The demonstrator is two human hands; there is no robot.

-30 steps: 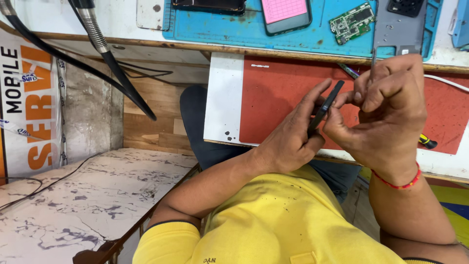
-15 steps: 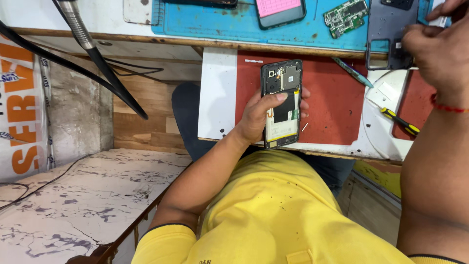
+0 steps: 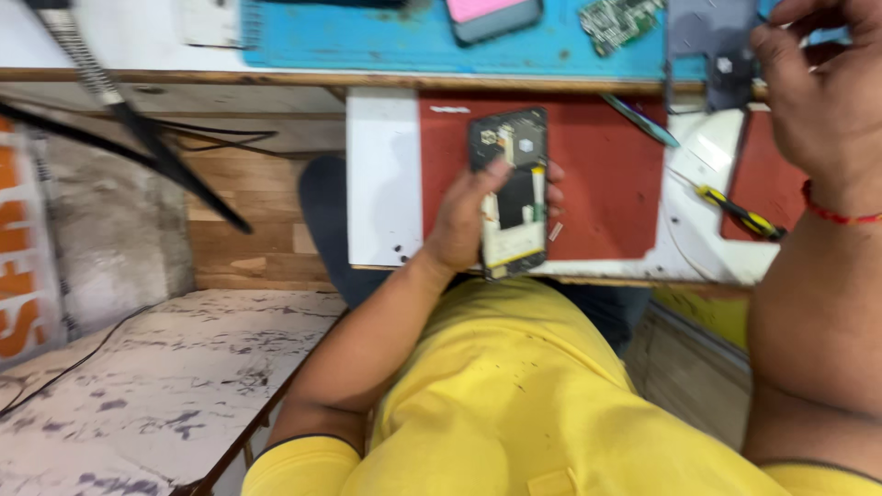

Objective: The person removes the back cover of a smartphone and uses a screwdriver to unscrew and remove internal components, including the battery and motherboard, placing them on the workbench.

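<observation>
We see a black opened smartphone with its bare circuitry showing point(image 3: 512, 191), held upright over the red rectangular work mat point(image 3: 602, 179) on the bench point(image 3: 386, 174), our left hand point(image 3: 473, 216) grasping it. Our right hand point(image 3: 822, 87) reaches, fingers loosely curled, towards a grey phone back cover point(image 3: 709, 41) on the blue mat point(image 3: 395, 41); a yellow-handled screwdriver point(image 3: 740, 213) lies near.

left hand point(image 3: 473, 220) mid-frame grips opened phone point(image 3: 512, 193), innards showing, over red mat point(image 3: 597, 174) | right hand point(image 3: 822, 92) upper right, at grey phone back point(image 3: 703, 41) | blue mat point(image 3: 386, 41) top | yellow-handled screwdriver point(image 3: 740, 213) right
</observation>
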